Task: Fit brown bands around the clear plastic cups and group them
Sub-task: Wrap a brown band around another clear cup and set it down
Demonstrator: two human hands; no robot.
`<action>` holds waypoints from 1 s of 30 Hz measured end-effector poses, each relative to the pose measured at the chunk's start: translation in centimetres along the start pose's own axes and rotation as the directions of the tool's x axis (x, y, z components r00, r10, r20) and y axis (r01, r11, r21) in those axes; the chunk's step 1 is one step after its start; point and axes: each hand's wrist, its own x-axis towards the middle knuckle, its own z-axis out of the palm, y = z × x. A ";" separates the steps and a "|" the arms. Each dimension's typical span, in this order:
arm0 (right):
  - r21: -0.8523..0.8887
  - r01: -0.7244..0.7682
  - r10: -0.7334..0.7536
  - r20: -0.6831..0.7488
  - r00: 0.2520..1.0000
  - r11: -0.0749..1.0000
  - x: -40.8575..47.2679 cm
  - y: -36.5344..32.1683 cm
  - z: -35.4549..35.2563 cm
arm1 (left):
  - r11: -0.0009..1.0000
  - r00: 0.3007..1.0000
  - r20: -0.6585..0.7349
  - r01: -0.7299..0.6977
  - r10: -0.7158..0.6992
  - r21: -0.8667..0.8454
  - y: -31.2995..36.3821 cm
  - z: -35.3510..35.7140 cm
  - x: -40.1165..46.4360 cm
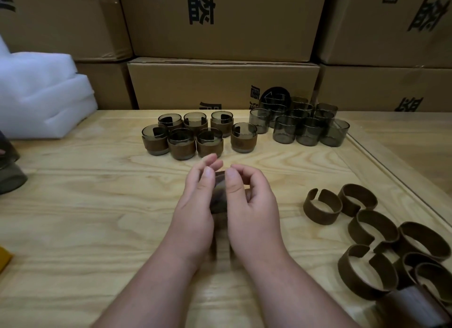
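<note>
- Between both hands, above a pale wooden table [97, 217], the left hand [195, 205] and right hand [252, 205] curl their fingers around a cup with brown band [219, 195].
- Beyond the fingertips stand the banded cups [198, 136]; the bare cups [300, 124] stand further right.
- Right of the fingers lie loose bands [381, 237].
- Behind, stacked cardboard boxes [220, 21] carry black Chinese print, unreadable to me; white foam [41, 92] sits left.
</note>
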 end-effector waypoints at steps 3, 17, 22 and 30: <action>-0.007 0.010 -0.010 0.003 1.000 1.000 0.0 0.0 0.0 | 1.000 1.000 -0.022 0.018 -0.018 -0.013 0.0 -0.2 0.2; 0.083 0.262 -0.271 0.135 0.953 0.962 -0.4 -0.6 0.3 | 0.779 0.906 -0.118 0.276 -0.406 -0.562 2.7 0.0 0.1; 0.057 0.338 -0.343 0.157 0.926 0.939 -0.7 -0.8 0.4 | 0.686 0.884 -0.025 0.344 -0.467 -0.642 2.9 -0.8 0.0; 0.052 0.400 -0.401 0.216 0.890 0.915 -1.5 -1.3 0.9 | 0.498 0.859 0.098 0.380 -0.502 -0.780 2.5 -2.4 0.7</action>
